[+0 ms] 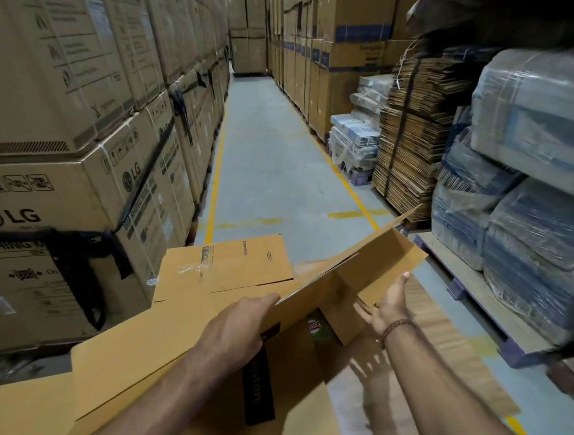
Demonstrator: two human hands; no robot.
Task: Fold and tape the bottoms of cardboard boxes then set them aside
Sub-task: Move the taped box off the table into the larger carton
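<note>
Between stacked cartons (66, 131), left hand (239, 327) grips box (318, 283); right hand (390, 303) spread.

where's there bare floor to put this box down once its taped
The grey aisle floor between the two yellow lines is bare, ahead of the box the hands hold. It is crowded left with stacked LG cartons and right with bundled flat cardboard and wrapped bales.

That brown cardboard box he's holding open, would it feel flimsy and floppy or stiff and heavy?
The brown cardboard box probably feels light: it looks empty, and the left hand grips one edge. It likely flexes, since its flaps hang loose and untaped. The right hand steadies the inside with open fingers.
</note>
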